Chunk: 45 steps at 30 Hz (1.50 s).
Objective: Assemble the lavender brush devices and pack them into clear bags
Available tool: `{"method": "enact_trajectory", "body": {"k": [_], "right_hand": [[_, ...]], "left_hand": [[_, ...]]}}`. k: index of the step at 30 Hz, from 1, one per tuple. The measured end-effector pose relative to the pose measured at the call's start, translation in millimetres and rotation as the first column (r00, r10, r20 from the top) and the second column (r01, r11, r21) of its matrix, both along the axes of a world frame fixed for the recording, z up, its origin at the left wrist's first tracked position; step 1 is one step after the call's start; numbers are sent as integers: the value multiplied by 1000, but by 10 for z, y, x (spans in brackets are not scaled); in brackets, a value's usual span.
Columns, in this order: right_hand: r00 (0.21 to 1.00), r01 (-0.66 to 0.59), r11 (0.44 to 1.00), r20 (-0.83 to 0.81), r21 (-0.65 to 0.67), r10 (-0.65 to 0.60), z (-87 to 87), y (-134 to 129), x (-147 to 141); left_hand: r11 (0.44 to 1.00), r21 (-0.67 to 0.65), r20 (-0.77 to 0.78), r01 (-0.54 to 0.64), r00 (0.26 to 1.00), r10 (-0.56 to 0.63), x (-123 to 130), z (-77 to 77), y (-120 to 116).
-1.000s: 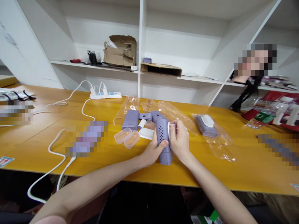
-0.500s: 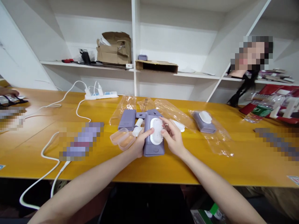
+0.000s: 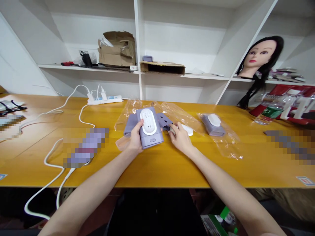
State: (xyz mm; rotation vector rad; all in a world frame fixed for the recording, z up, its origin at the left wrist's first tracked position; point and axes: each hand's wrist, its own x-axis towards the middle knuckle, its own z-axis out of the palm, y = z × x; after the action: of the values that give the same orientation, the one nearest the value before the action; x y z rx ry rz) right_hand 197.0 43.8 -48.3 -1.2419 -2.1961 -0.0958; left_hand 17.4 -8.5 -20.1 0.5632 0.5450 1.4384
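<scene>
My left hand (image 3: 136, 139) grips a purple box-shaped case (image 3: 153, 143) by its left side, tilted up above the table. A white oval insert (image 3: 148, 122) with small slots is set in its front face. To its right, my right hand (image 3: 180, 137) is closed, fingertips down at the edge of a flat purple piece with cutouts (image 3: 164, 120); what they pinch is hidden. Beyond those fingers lies a white oval part (image 3: 187, 129). Behind the held case, another purple case (image 3: 130, 123) is partly covered, and a clear plastic cup (image 3: 122, 143) shows beside my left wrist.
Clear plastic bags (image 3: 182, 114) lie behind the parts. A purple case with a white top (image 3: 213, 125) rests on a bag to the right. A phone (image 3: 86, 147) with a white cable and a power strip (image 3: 105, 99) are leftward. A bottle (image 3: 268, 113) and mannequin head (image 3: 261, 59) are at right.
My left hand has moved the case left and up, tilting it. My right hand has left the white insert and come down by the flat purple piece.
</scene>
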Motion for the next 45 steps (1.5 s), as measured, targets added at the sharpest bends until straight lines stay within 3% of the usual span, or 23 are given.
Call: {"method": "enact_trajectory", "body": {"k": [5, 13, 17, 21, 24, 26, 28, 31, 33, 35, 38, 45], "right_hand": [[928, 222, 970, 326, -97, -179, -9, -112, -144], [867, 288, 945, 461, -155, -189, 78, -82, -213], [905, 259, 950, 386, -174, -177, 135, -113, -174], [955, 223, 966, 228, -129, -190, 193, -135, -61], [983, 182, 981, 41, -60, -180, 280, -118, 54], [971, 164, 986, -175, -8, -163, 358, -84, 137], [877, 130, 991, -465, -6, -118, 442, -42, 220], [573, -88, 990, -819, -107, -38, 562, -16, 322], [398, -283, 948, -917, -146, -22, 625, -49, 357], [325, -416, 897, -946, -148, -5, 667, -121, 358], [366, -461, 880, -928, -118, 67, 686, -266, 315], [694, -303, 952, -694, -41, 191, 665, -430, 232]], "left_hand": [[999, -25, 6, 22, 1000, -22, 5, -1, 1], [988, -108, -123, 110, 985, -123, 94, -11, -86], [979, -32, -200, 202, 958, -205, 77, -72, -96], [939, -17, -346, 342, 880, -327, 22, -125, -105], [901, -19, -447, 434, 802, -396, -11, -125, -116], [883, -8, -503, 470, 761, -409, -27, -112, -122], [872, 18, -535, 488, 742, -404, -40, -99, -125], [862, 63, -554, 503, 736, -389, -54, -94, -127], [856, 82, -569, 511, 729, -381, -58, -101, -121], [848, 91, -579, 522, 721, -381, -58, -116, -107], [843, 108, -568, 527, 728, -383, -53, -149, -77], [875, 92, -498, 474, 783, -372, -37, -190, -58]]}}
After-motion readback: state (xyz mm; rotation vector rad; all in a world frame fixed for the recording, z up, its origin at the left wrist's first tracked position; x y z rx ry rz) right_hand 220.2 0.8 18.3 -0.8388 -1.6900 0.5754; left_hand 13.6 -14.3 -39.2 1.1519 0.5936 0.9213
